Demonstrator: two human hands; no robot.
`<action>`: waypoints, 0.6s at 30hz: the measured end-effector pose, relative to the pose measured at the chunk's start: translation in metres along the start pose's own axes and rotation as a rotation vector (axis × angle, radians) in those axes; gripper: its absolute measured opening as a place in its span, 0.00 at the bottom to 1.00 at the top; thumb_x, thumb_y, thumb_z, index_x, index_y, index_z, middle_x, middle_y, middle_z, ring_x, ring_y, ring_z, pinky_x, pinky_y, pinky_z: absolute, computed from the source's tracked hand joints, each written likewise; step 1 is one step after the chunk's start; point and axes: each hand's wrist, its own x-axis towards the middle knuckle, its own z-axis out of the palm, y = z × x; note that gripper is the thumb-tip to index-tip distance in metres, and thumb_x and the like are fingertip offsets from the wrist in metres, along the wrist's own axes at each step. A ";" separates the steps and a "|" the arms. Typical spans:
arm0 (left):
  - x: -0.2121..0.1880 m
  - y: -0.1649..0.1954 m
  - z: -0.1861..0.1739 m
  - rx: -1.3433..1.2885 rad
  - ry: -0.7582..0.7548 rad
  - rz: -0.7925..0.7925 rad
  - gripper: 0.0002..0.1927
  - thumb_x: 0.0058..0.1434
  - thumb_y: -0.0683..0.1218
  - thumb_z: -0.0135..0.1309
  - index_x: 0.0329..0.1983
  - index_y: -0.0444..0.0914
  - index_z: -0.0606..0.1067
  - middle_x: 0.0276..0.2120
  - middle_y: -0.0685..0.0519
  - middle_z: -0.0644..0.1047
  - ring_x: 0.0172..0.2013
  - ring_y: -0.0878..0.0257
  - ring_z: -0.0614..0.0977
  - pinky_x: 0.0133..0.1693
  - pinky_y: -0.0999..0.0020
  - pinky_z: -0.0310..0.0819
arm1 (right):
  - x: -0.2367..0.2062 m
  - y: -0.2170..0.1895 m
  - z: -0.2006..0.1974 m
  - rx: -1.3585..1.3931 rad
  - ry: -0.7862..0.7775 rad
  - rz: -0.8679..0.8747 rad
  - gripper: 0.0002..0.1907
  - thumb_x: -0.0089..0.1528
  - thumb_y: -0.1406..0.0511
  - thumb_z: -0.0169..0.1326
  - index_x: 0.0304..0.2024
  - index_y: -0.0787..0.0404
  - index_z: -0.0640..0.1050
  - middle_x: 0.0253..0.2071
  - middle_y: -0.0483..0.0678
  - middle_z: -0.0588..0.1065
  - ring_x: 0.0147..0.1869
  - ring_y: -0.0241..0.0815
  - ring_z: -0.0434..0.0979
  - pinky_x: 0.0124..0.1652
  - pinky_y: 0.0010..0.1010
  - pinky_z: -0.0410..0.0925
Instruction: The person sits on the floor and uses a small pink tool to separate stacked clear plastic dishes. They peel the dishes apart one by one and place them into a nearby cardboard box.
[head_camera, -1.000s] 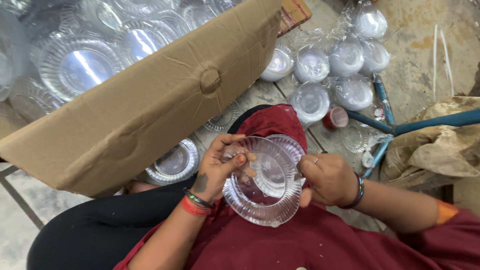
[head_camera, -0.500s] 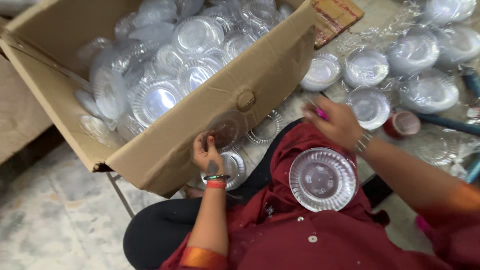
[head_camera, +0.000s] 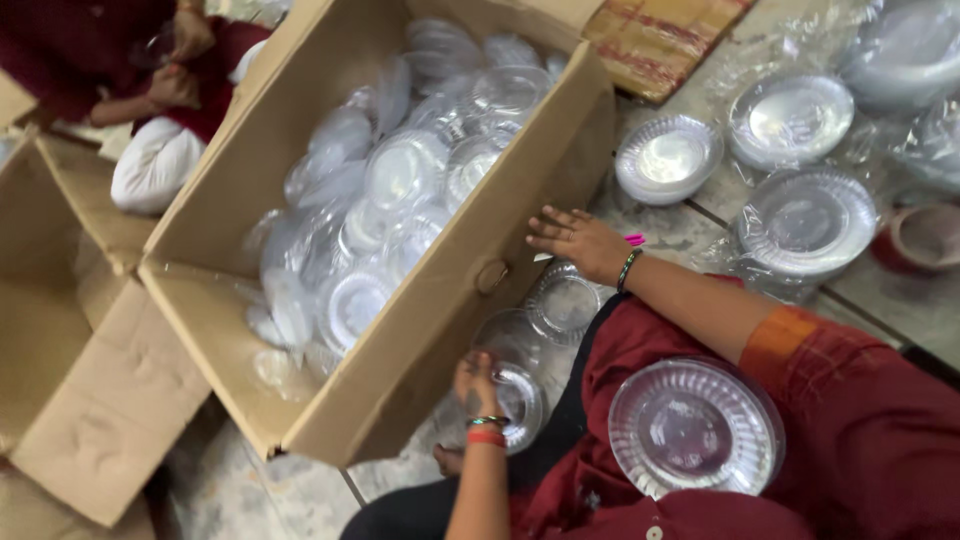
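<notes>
Since half a second ago the view has swung left, showing more of the cardboard box (head_camera: 400, 370) and its clear plates. The left hand (head_camera: 478, 385) now curls around a clear plate (head_camera: 515, 400) on the floor beside the box's near wall; whether it is gripped I cannot tell. The right hand (head_camera: 580, 240), fingers spread, has moved onto the box's right wall. A finished plate (head_camera: 695, 428) rests on the lap. Lifting looks next, needing a firm pinch.

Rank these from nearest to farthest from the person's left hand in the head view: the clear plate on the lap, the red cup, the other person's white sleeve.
From the left hand:
1. Clear plate, on the lap, to its right.
2. White sleeve, upper left, beyond the cardboard box.
3. Red cup, far right.
</notes>
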 end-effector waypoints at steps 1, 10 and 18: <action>0.003 -0.007 0.014 -0.066 0.006 -0.090 0.09 0.61 0.44 0.59 0.44 0.37 0.78 0.38 0.51 0.83 0.38 0.59 0.83 0.38 0.62 0.76 | 0.001 0.008 0.002 0.004 -0.040 0.015 0.38 0.56 0.71 0.50 0.70 0.43 0.66 0.75 0.40 0.59 0.80 0.45 0.51 0.70 0.52 0.49; 0.060 -0.041 0.119 0.703 -0.118 0.326 0.19 0.50 0.42 0.65 0.44 0.31 0.75 0.40 0.42 0.79 0.38 0.54 0.79 0.40 0.64 0.73 | 0.012 0.047 0.018 -0.026 -0.063 -0.004 0.38 0.59 0.68 0.49 0.71 0.32 0.63 0.75 0.28 0.59 0.80 0.33 0.51 0.71 0.60 0.43; 0.062 -0.049 0.102 0.130 -0.182 -0.605 0.10 0.61 0.41 0.57 0.45 0.36 0.75 0.32 0.49 0.76 0.31 0.54 0.75 0.31 0.57 0.70 | 0.010 0.059 0.026 -0.010 -0.037 -0.003 0.33 0.62 0.65 0.48 0.69 0.31 0.65 0.75 0.27 0.59 0.79 0.32 0.53 0.71 0.61 0.44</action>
